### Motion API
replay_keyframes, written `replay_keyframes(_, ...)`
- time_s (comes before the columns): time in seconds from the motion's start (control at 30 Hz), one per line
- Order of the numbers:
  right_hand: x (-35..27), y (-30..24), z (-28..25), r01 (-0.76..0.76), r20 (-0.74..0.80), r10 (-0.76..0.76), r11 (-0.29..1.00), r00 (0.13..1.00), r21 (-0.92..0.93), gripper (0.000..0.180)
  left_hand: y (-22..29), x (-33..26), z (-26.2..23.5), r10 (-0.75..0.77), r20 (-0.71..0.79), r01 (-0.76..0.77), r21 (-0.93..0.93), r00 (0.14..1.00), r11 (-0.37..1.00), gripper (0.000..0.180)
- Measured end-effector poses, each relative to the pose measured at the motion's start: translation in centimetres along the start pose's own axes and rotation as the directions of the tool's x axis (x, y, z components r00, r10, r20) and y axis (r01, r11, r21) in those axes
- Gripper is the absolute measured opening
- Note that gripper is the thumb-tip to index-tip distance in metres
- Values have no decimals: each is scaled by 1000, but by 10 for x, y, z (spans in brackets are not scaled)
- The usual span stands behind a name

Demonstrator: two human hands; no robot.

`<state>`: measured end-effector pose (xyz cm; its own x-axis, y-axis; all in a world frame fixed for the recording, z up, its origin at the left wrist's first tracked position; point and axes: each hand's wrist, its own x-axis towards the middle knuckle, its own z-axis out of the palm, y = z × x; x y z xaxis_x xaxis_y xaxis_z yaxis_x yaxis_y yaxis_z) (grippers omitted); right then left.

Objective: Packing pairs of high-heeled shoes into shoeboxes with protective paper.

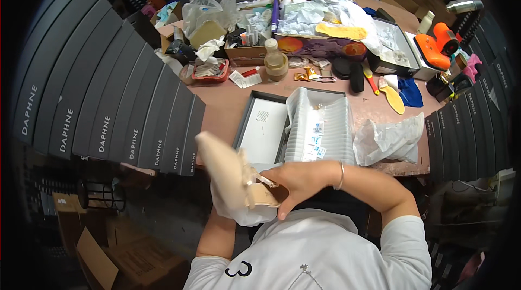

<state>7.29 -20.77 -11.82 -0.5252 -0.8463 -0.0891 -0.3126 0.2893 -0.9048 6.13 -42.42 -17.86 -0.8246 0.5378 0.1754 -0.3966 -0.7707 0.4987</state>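
Observation:
A beige pointed-toe shoe [223, 169] is held up close to my body, its toe blurred and pointing to the upper left. My right hand [299, 179] grips it at the strap and heel end, with the thumb by the insole. Thin white wrapping [237, 209] lies under and around the shoe. My left forearm [216, 238] comes up beneath it, but my left hand is hidden behind the shoe and wrapping. Just beyond my hands lies an open shoe box [261, 123] with a white interior. White padded wrapping [342, 127] with small packets [313, 140] lies beside it.
Dark shoe boxes [108, 89] stand in a long row at left, with more boxes [467, 132] at right. A crumpled white bag [389, 139] lies at the table's right. Farther back are a bottle [275, 64], a brush [370, 79], a yellow insole [392, 99] and a paper-filled carton [304, 46].

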Motion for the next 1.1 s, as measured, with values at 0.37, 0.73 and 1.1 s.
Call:
replay_keyframes(0.37, -125, 17, 51, 98, -521, 349, 752, 779, 651, 73, 126, 142, 5, 421, -145, -273, 568, 896, 777, 32)
replay_keyframes(0.73, -110, 5, 46, 83, -285, 58, 885, 957, 459, 96, -19, 156, 44, 371, 38, -179, 918, 928, 354, 26)
replay_keyframes(1.1, -110, 75, 69, 453, -483, 194, 182, 854, 873, 71, -10, 119, 31, 252, 7, -51, 985, 968, 167, 16)
